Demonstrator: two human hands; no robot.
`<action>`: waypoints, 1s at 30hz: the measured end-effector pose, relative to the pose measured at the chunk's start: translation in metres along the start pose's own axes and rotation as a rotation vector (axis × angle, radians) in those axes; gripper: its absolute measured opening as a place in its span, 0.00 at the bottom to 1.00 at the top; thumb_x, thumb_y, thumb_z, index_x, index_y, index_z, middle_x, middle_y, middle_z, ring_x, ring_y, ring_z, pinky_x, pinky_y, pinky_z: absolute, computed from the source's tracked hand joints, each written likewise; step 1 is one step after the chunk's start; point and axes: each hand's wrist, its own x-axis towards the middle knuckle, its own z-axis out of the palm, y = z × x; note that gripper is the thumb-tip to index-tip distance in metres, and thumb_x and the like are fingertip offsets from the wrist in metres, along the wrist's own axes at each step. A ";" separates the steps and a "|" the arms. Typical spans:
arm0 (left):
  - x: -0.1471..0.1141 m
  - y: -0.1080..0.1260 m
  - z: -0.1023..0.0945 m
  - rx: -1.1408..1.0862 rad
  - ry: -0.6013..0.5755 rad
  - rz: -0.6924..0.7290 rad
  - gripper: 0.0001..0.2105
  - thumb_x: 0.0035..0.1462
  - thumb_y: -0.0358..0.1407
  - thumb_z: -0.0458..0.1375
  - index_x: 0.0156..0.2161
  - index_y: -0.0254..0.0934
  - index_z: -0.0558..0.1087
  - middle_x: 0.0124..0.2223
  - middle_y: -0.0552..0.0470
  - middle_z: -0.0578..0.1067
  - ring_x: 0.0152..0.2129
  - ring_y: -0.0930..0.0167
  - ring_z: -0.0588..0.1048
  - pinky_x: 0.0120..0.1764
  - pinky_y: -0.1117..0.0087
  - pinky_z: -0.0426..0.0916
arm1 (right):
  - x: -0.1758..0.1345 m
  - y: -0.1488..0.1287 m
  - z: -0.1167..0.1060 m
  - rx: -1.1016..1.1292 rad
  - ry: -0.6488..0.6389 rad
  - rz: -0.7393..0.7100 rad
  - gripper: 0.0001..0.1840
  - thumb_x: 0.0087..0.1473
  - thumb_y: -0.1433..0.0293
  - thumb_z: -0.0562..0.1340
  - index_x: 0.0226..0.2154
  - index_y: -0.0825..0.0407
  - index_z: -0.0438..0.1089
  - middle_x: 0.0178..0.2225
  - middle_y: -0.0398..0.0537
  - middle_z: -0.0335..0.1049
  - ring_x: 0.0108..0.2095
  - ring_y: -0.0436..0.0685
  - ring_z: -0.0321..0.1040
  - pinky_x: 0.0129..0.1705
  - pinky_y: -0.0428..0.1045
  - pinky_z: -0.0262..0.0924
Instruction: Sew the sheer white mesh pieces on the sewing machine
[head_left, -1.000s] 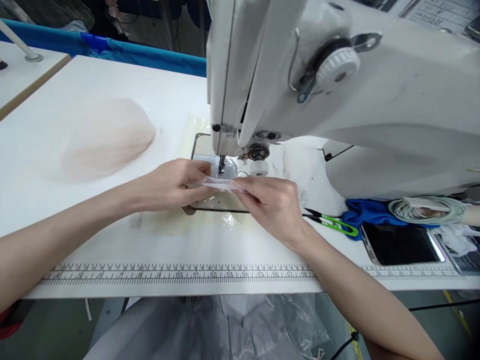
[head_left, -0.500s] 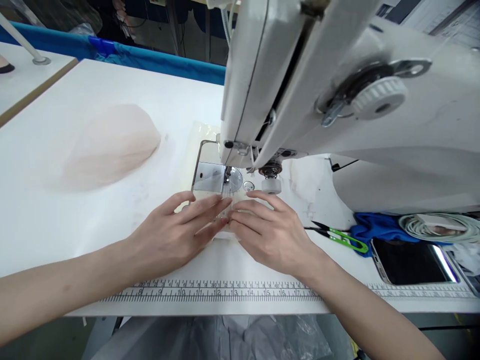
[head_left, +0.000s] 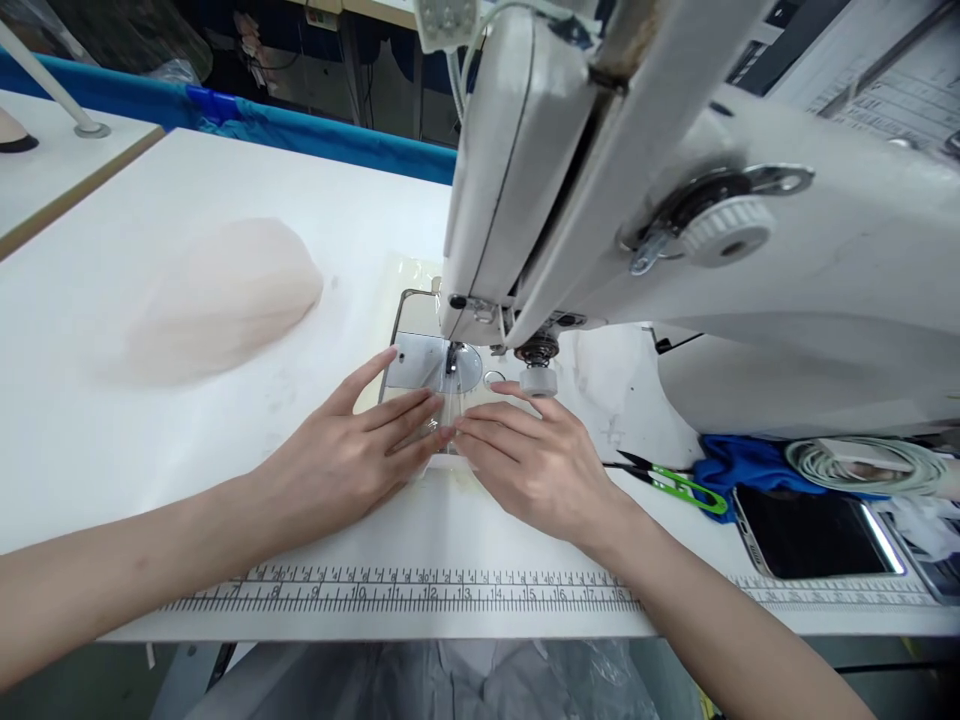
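My left hand (head_left: 367,440) lies palm down just in front of the sewing machine's needle plate (head_left: 420,362). Its fingers are spread, and the index fingertip reaches the plate's left side. From the right, my right hand (head_left: 534,450) rests with fingers stretched out, its tips close to those of the left. Beneath and between the fingertips lies a thin see-through piece (head_left: 450,408), like clear plastic film, running toward the presser foot (head_left: 452,358). Much of this piece is hidden under the fingers. The sewing machine head (head_left: 517,180) stands over the plate.
A sheer pale pink piece of fabric (head_left: 225,295) lies at left. To the right are green-handled thread snips (head_left: 679,487), a blue cloth (head_left: 727,465), a phone (head_left: 817,530) and a coiled pale cord (head_left: 862,460). A measuring tape (head_left: 420,590) runs along the front edge.
My left index finger has stretched away from the other fingers, up onto the plate's left side. My right hand stays almost in place. The view has shifted slightly.
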 end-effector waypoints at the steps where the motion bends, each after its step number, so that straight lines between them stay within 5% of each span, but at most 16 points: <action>1: 0.001 -0.001 0.000 -0.002 -0.007 -0.006 0.17 0.66 0.30 0.50 0.59 0.37 0.65 0.57 0.45 0.72 0.55 0.64 0.71 0.66 0.43 0.45 | 0.000 0.001 0.001 -0.012 0.002 0.007 0.10 0.59 0.78 0.58 0.32 0.52 0.74 0.38 0.43 0.79 0.42 0.51 0.73 0.50 0.52 0.63; 8: 0.013 -0.008 -0.005 -0.040 -0.111 -0.095 0.18 0.67 0.29 0.48 0.60 0.38 0.65 0.59 0.45 0.70 0.57 0.64 0.69 0.66 0.42 0.45 | 0.001 0.009 0.009 -0.036 -0.024 0.081 0.13 0.60 0.79 0.57 0.37 0.51 0.76 0.42 0.45 0.79 0.42 0.54 0.74 0.52 0.55 0.62; 17: 0.020 -0.024 0.012 0.001 -0.008 -0.111 0.16 0.68 0.33 0.46 0.57 0.37 0.68 0.57 0.45 0.73 0.55 0.65 0.71 0.65 0.41 0.45 | 0.007 0.014 0.017 -0.038 -0.070 0.216 0.11 0.60 0.77 0.58 0.39 0.51 0.77 0.39 0.47 0.79 0.42 0.56 0.74 0.49 0.55 0.65; 30: 0.007 -0.003 0.003 -0.032 0.065 -0.038 0.17 0.63 0.25 0.50 0.56 0.32 0.70 0.54 0.44 0.74 0.52 0.63 0.73 0.65 0.48 0.52 | -0.004 0.003 0.012 -0.133 0.026 0.068 0.12 0.61 0.79 0.57 0.40 0.52 0.75 0.44 0.44 0.78 0.42 0.52 0.75 0.57 0.54 0.61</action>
